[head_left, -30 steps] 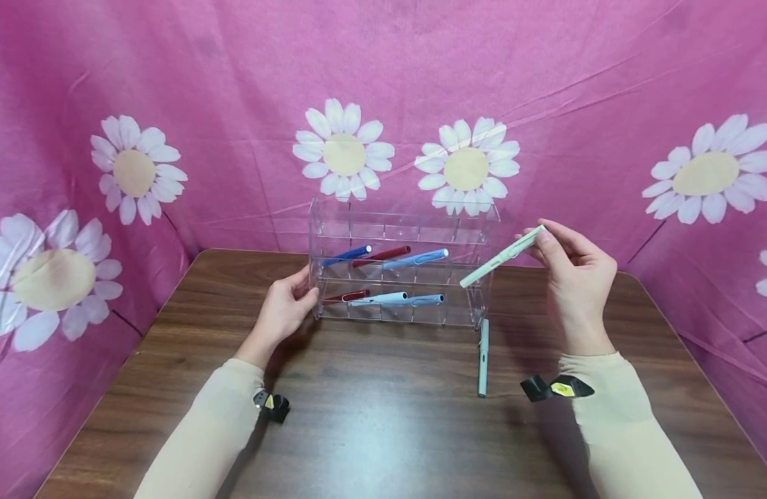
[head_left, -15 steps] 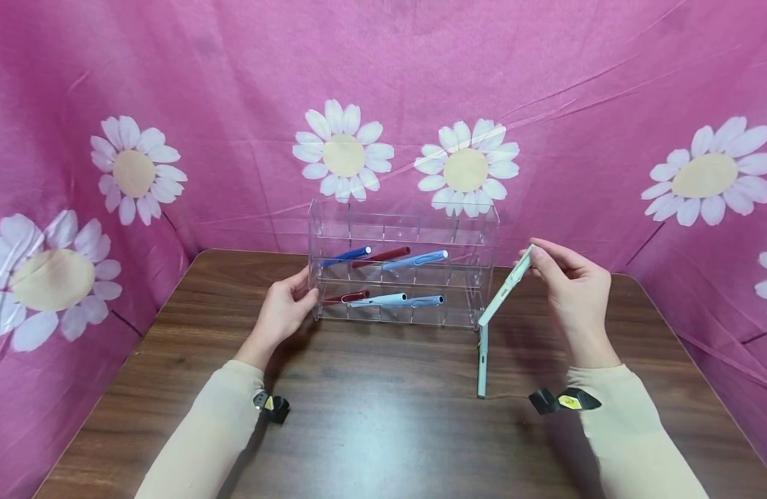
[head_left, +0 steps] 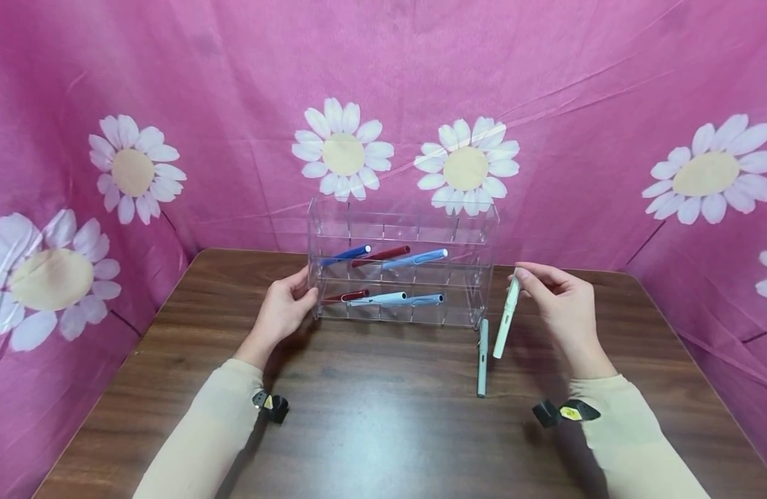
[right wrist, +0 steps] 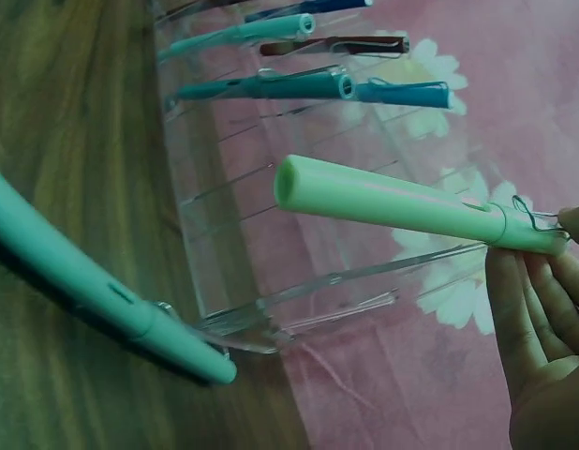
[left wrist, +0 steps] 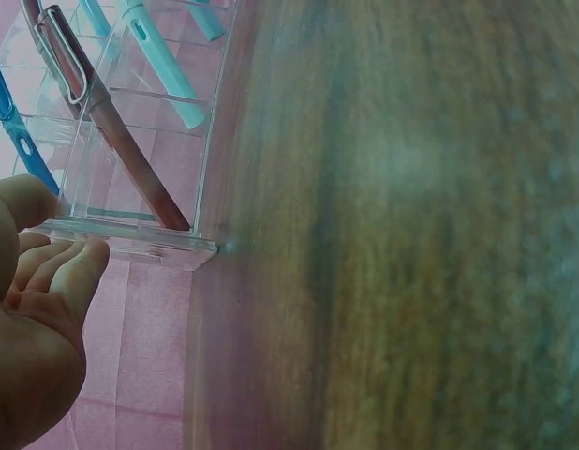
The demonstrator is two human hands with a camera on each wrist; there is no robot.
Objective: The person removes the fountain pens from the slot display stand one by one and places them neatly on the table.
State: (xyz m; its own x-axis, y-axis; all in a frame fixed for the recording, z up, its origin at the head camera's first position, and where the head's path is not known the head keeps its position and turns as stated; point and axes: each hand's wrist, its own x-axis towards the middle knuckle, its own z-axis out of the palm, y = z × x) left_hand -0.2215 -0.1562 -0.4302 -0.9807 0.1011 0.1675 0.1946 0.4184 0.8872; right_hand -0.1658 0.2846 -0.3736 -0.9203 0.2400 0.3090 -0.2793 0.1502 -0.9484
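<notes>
My left hand (head_left: pixel 280 313) holds the left end wall of a clear tiered pen rack (head_left: pixel 465 278). In the left wrist view its thumb and fingers (left wrist: pixel 79 277) lie on either side of that wall. Off the rack's right end, my right hand (head_left: pixel 565 312) pinches a pale green pen (head_left: pixel 507 315) by its clip end. The pen slants steeply with its other end downward, over the table. Just left of it, a grey-green pen (head_left: pixel 482 358) lies on the table by the rack's front right corner. The right wrist view shows the held pen's clip (right wrist: pixel 538 220) near the fingertips.
Several pens rest in the rack's two lower tiers: dark blue (head_left: pixel 347 255), dark red (head_left: pixel 381 257) and light blue (head_left: pixel 416 260) above, with dark red (head_left: pixel 347 296), pale blue (head_left: pixel 378 299) and blue (head_left: pixel 425 300) below. A pink daisy-printed cloth (head_left: pixel 246 138) hangs behind the wooden table (head_left: pixel 358 416).
My right hand has come down and slightly left with the pale green pen, which has swung from a shallow slant to a steep one. The left hand and rack have stayed put.
</notes>
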